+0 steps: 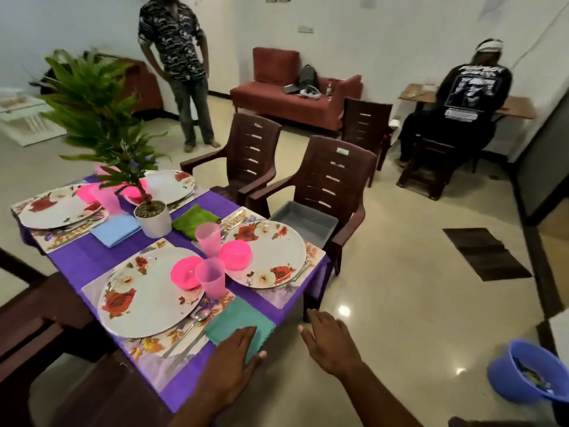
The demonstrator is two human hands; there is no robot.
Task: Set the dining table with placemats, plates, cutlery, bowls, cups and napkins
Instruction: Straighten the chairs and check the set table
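— Where's the teal napkin (238,326)?

— At six o'clock on the purple-clothed worktop (83,257), a flat cloth square. The left hand (235,354) presses it, fingers straight.

— The right hand (331,340)?

— Spread, grip empty, seemingly hovering past the edge.

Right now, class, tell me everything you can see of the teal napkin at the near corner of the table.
The teal napkin is a flat square of what looks like soft cloth, plain in colour, folded or laid smooth. It lies on the purple tablecloth at the table's near corner, beside the near floral plate, its edge overlapping that place's placemat. The left hand rests on its near edge with straight fingers. The right hand hovers clear of it.
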